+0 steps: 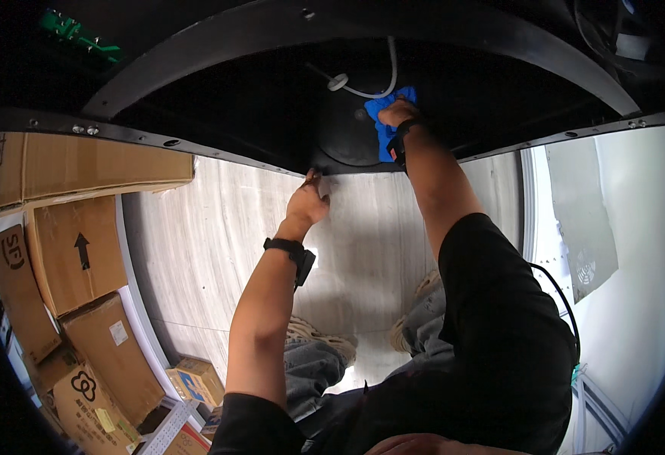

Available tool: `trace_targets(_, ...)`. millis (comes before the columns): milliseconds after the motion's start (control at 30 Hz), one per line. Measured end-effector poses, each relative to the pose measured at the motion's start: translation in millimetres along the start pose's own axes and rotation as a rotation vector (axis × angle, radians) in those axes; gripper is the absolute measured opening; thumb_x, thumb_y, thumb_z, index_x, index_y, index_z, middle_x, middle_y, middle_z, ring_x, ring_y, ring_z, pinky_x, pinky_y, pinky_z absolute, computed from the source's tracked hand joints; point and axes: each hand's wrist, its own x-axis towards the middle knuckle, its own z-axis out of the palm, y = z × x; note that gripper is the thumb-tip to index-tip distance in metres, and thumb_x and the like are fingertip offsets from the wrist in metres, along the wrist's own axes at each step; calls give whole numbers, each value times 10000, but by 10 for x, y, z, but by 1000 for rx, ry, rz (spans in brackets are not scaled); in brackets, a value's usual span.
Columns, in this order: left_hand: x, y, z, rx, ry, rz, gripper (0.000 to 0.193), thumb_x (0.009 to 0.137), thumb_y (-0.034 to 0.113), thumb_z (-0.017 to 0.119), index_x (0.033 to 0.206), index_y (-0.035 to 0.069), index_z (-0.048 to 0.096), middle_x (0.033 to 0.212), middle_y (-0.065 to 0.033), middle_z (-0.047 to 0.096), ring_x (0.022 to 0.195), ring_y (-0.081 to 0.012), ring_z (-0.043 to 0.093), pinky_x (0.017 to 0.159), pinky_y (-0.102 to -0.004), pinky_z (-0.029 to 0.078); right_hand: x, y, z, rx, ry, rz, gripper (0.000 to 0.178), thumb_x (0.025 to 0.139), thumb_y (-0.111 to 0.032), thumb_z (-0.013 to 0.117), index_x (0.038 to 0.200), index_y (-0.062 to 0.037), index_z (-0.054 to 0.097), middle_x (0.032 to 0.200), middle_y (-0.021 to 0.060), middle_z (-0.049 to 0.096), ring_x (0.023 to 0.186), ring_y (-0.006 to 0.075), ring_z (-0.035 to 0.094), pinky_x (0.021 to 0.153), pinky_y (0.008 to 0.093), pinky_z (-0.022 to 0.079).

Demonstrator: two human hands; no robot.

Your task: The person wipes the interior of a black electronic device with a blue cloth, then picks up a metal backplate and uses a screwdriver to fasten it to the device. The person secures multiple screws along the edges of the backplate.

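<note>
A black cabinet-like housing (241,114) with a dark interior spans the upper part of the view. Inside it, my right hand (398,113) is closed on a crumpled blue cloth (385,140) and presses it against the dark inner surface. My left hand (307,202) is at the housing's front edge, fingers stretched to touch the rim and thumb apart, holding nothing. A thin white cable (393,64) loops down beside the cloth, with a small pale round piece (338,82) on it. Part of the cloth is hidden behind my right hand and wrist.
Cardboard boxes (82,250) are stacked along the left side. A smaller box (198,381) rests on the pale wood-patterned floor (196,250). A white panel (643,227) stands at right. Green parts (80,34) show at the upper left. My feet are below the housing.
</note>
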Motion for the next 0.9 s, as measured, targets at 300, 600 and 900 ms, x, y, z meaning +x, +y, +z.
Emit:
trace_targets(300,96,-9,68,31,-100,-1,711,793,230,584,1424,18,334,1465,-219,331,1278,-347,438,1070,-358,373,-645,362,285,-132,36,-73,508,760,-366,594,1170,-73,651,1294,218,547,1225,346,514,1041,390,394)
trace_targets(600,-129,44,19,-89,65,118,638,801,192,597,1377,2,401,1398,-218,431,1233,-356,482,1029,-374,409,-1227,478,632,-309,-174,-288,663,770,-285,599,1381,-81,443,1396,198,456,1281,339,454,1066,400,371)
trace_targets(900,-618,398,-614,225,250,45,676,805,170,598,1432,161,347,1013,-139,677,891,-340,648,759,-430,532,-1419,-113,1030,-335,-171,-511,785,785,-246,652,1473,-135,290,1429,131,442,1249,291,499,1024,381,417)
